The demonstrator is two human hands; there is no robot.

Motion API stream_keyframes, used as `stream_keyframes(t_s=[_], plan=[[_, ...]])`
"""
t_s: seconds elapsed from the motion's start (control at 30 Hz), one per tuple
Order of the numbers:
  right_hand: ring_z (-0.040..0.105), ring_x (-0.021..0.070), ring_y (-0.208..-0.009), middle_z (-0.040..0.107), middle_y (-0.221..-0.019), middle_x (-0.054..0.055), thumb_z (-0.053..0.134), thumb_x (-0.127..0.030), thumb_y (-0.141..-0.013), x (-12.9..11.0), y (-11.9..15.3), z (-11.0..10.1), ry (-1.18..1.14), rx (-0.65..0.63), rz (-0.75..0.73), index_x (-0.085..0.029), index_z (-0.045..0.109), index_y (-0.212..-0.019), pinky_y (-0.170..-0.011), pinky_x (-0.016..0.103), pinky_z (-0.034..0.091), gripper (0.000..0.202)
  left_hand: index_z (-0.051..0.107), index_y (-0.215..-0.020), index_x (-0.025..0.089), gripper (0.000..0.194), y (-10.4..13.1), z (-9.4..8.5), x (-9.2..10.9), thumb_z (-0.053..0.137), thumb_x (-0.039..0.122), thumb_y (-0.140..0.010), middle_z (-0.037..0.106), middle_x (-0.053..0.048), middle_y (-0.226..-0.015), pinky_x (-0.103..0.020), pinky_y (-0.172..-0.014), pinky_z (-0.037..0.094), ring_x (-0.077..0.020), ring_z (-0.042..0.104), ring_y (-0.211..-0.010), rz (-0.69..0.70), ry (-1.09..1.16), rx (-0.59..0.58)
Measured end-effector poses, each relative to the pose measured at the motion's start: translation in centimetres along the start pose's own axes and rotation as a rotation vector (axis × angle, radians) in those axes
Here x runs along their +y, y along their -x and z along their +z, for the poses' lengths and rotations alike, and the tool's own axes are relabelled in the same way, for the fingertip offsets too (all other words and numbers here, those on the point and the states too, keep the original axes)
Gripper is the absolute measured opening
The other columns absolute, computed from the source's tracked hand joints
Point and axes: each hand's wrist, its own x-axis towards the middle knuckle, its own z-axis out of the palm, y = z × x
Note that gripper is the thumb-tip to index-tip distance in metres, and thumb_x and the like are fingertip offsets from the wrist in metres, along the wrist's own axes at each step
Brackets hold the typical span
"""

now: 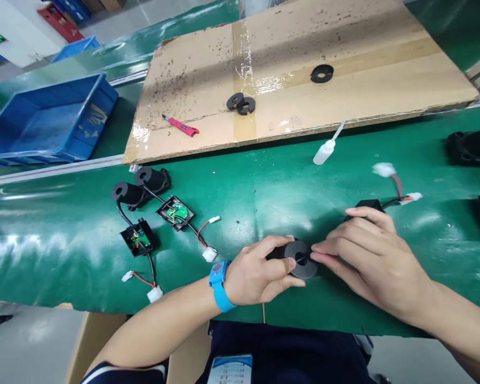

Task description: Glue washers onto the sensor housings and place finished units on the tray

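My left hand (pixel 260 269), with a blue strap on its wrist, is wrapped round a black cylindrical part lying on its side. A flat black foam ring (pixel 305 271) with a centre hole sits at the part's right end, under my left thumb. The fingertips of my right hand (pixel 364 256) pinch together at the ring's right edge; whatever lies between them is hidden. Just behind my right hand is a black box (pixel 370 204), mostly covered. From it runs a cable with red wires and white connectors (pixel 411 198).
Two black cylinder units (pixel 152 180) wired to open boxes with green circuit boards (pixel 176 212) lie at left. Across the back, a cardboard sheet (pixel 208 64) bears a red utility knife (pixel 182 127) and black rings (pixel 322 73). A white dropper bottle (pixel 325 152) and blue bin (pixel 44 120) are nearby.
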Motion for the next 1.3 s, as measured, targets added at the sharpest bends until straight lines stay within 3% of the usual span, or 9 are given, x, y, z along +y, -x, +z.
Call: stream_keyframes(t_s=[0.13, 0.33, 0.47, 0.6, 0.73, 0.87, 1.1, 1.3], plan=[[0.061, 0.0143, -0.068, 0.067, -0.076, -0.002, 0.059, -0.014, -0.107, -0.8, 0.0, 0.3, 0.077, 0.046, -0.075, -0.017, 0.065, -0.092, -0.101, 0.04, 0.043, 0.016, 0.059, -0.111, 0.021, 0.027, 0.0, -0.5, -0.5, 0.073, 0.038, -0.096, 0.067, -0.018, -0.134, -0.057, -0.118, 0.048, -0.0276, 0.068, -0.129, 0.068, -0.034, -0.032], [0.063, 0.0139, -0.068, 0.068, -0.077, -0.002, 0.06, -0.014, -0.107, -0.7, 0.1, 0.6, 0.068, 0.051, -0.053, -0.019, 0.066, -0.092, -0.101, 0.04, 0.044, 0.016, 0.063, -0.102, 0.018, 0.021, -0.7, -1.5, -1.4, 0.067, 0.039, -0.1, 0.072, -0.02, -0.132, -0.049, -0.122, 0.043, -0.0221, 0.069, -0.128, 0.117, -0.093, -0.081], [0.067, 0.0214, -0.082, 0.073, -0.088, 0.003, 0.07, -0.028, -0.103, -0.6, 0.4, 1.0, 0.141, 0.087, -0.05, -0.02, 0.071, -0.1, -0.106, 0.047, 0.042, 0.009, 0.066, -0.102, 0.018, 0.02, -1.0, -2.0, -1.8, 0.069, 0.038, -0.099, 0.072, -0.019, -0.134, -0.045, -0.12, 0.046, -0.0205, 0.071, -0.125, 0.147, -0.139, -0.076], [0.069, 0.0282, -0.097, 0.076, -0.107, 0.009, 0.067, -0.051, -0.103, -1.3, 0.7, 1.3, 0.189, 0.077, -0.098, -0.017, 0.072, -0.124, -0.111, 0.053, 0.04, 0.04, 0.071, -0.101, 0.019, 0.023, -1.3, -2.8, -1.7, 0.072, 0.042, -0.097, 0.073, -0.014, -0.134, -0.045, -0.122, 0.045, -0.0234, 0.067, -0.131, 0.172, -0.184, -0.068], [0.069, 0.031, -0.113, 0.077, -0.116, 0.01, 0.071, -0.042, -0.102, -1.7, 0.2, 1.2, 0.186, 0.002, -0.144, -0.014, 0.071, -0.124, -0.111, 0.051, 0.042, 0.035, 0.075, -0.101, 0.022, 0.028, -1.6, -3.7, -1.3, 0.07, 0.049, -0.097, 0.074, -0.008, -0.134, -0.042, -0.122, 0.045, -0.0263, 0.062, -0.137, 0.144, -0.245, -0.126], [0.065, 0.0356, -0.127, 0.074, -0.128, 0.008, 0.074, -0.038, -0.101, -1.7, -0.1, 1.1, 0.206, -0.039, -0.132, -0.021, 0.071, -0.123, -0.113, 0.053, 0.042, 0.029, 0.076, -0.103, 0.023, 0.029, -1.8, -4.1, -1.2, 0.069, 0.051, -0.097, 0.076, -0.005, -0.13, -0.042, -0.116, 0.05, -0.0298, 0.061, -0.139, 0.149, -0.28, -0.128], [0.066, 0.0351, -0.122, 0.075, -0.121, 0.012, 0.07, -0.047, -0.102, -1.6, 0.1, 1.3, 0.212, 0.003, -0.125, -0.017, 0.071, -0.12, -0.113, 0.056, 0.039, 0.034, 0.076, -0.103, 0.024, 0.029, -1.7, -4.4, -1.3, 0.07, 0.052, -0.096, 0.073, -0.008, -0.135, -0.045, -0.106, 0.054, -0.0348, 0.049, -0.149, 0.18, -0.26, -0.077], [0.063, 0.0395, -0.126, 0.073, -0.123, 0.013, 0.07, -0.05, -0.101, -0.7, 0.3, 0.6, 0.102, -0.033, -0.066, -0.02, 0.069, -0.126, -0.115, 0.063, 0.035, 0.039, 0.074, -0.105, 0.023, 0.03, -1.8, -4.5, -1.2, 0.071, 0.051, -0.095, 0.073, -0.01, -0.134, -0.045, -0.099, 0.057, -0.0379, 0.049, -0.148, 0.196, -0.286, -0.08]])
